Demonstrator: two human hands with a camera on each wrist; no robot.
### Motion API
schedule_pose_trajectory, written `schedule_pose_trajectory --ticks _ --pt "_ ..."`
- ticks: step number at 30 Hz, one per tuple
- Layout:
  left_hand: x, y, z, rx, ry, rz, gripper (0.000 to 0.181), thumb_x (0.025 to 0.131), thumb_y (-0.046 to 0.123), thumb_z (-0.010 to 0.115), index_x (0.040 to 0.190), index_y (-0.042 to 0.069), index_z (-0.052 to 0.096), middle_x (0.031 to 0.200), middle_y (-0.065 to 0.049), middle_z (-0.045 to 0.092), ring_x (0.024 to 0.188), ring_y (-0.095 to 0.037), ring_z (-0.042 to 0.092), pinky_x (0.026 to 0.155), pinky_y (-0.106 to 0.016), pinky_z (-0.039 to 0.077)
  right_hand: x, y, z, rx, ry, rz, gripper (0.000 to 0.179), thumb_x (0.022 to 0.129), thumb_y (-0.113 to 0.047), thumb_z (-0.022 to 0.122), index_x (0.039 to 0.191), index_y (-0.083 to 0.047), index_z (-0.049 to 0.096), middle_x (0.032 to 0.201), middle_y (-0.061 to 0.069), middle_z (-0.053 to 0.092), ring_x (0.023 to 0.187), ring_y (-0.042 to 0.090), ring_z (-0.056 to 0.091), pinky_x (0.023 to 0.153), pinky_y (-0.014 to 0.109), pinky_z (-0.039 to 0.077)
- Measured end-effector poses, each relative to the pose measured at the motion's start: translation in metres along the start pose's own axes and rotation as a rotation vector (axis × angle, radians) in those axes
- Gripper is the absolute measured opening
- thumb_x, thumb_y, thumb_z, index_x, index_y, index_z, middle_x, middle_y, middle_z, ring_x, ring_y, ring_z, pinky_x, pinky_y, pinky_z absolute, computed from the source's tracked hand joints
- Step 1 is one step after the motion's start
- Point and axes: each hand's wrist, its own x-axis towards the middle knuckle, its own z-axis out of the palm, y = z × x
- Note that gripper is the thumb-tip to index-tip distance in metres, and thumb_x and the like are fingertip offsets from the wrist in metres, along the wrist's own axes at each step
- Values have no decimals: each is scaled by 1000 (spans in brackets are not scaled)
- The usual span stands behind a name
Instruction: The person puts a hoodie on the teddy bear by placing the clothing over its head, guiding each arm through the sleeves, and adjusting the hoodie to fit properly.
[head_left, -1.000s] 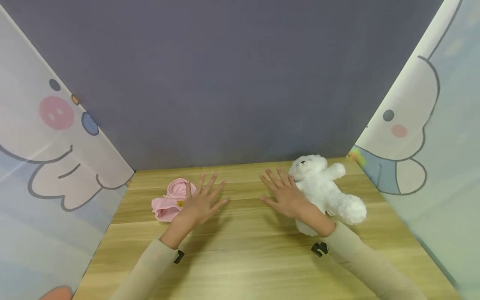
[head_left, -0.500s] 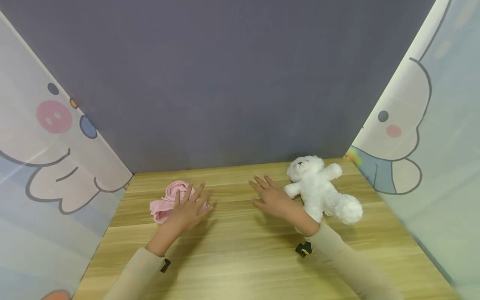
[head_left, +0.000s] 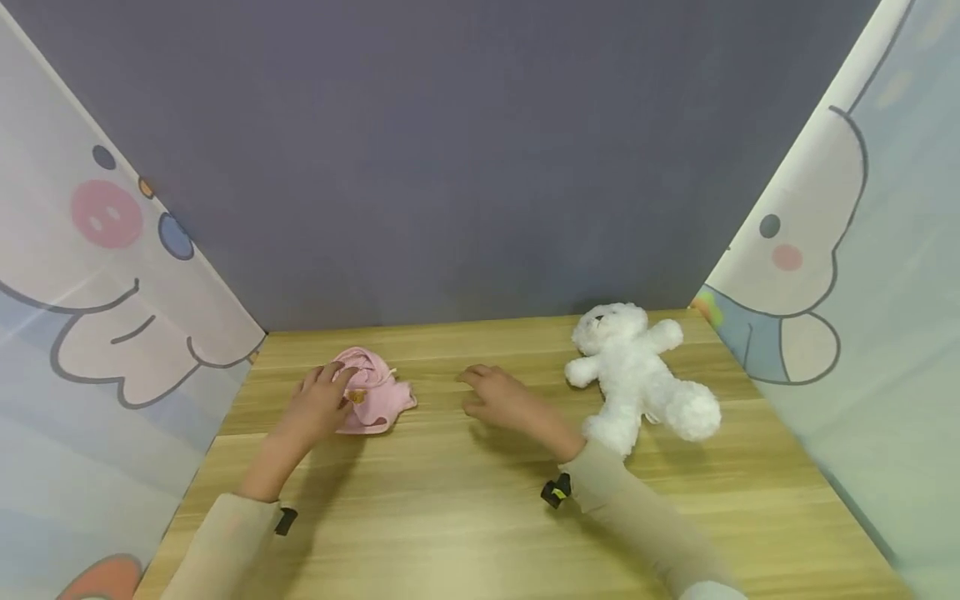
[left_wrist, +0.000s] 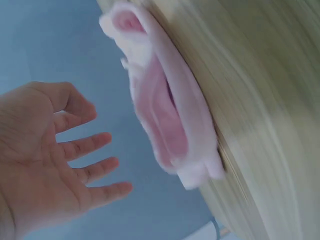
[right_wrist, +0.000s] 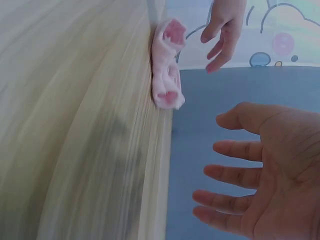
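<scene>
A small pink hooded doll garment (head_left: 378, 406) lies on the left part of the wooden table (head_left: 450, 517). In the left wrist view the pink garment (left_wrist: 172, 115) shows its hollow opening, apart from the hand. My left hand (head_left: 313, 408) hovers above the garment's left side, fingers loosely bent and holding nothing. Over the middle of the table is my right hand (head_left: 501, 400), also holding nothing; in the right wrist view its fingers (right_wrist: 232, 176) are spread and relaxed. To its right a white plush bear (head_left: 633, 371) lies on its back, untouched by either hand.
A dark grey panel (head_left: 480, 167) rises behind the table's far edge. Cartoon-printed sheets (head_left: 112, 333) stand along the left side, with a similar printed sheet (head_left: 862, 333) on the right. Black straps (head_left: 557, 490) sit at both wrists.
My left hand has moved left, from the garment's right side to its left. My right hand has shifted left, away from the bear. Fingers that were spread are now more bent.
</scene>
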Motion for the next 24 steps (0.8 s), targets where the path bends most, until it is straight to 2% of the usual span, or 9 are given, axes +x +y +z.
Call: schedule_pose_trajectory --ticks 3,8,15,21,24 --pt "-3 -11 -6 -30 -2 -9 54 93 11 66 142 -3 48 142 -33 46 130 -59 39 99 -76 35 15 -7 6 3 -2 -19 48 100 -26 64 144 -8 55 145 12 56 131 32 54 109 43 45" --pt "-12 -25 -6 -34 -33 -16 55 92 12 69 140 -6 49 138 -35 48 126 -60 43 98 -73 39 39 -21 22 -25 -20 -63 45 99 -26 64 141 -9 58 142 10 59 130 28 56 110 38 44" --pt "-10 -46 -1 -57 -28 21 54 87 6 73 135 -11 52 133 -39 50 123 -60 46 99 -69 41 72 -44 36 -57 68 -106 43 97 -25 67 137 -8 62 135 7 64 129 25 58 110 36 44" --pt "-12 -58 9 -97 -55 36 54 84 3 77 129 -16 54 129 -42 52 116 -59 53 98 -66 45 95 -65 56 -68 43 -82 46 99 -29 63 141 -10 59 140 6 61 134 23 53 115 36 38" --pt "-15 -61 14 -95 -60 40 50 85 4 76 125 -17 55 125 -41 54 114 -58 56 97 -64 46 102 -73 65 -117 25 -68 45 98 -32 63 139 -12 60 137 3 63 132 19 54 115 33 37"
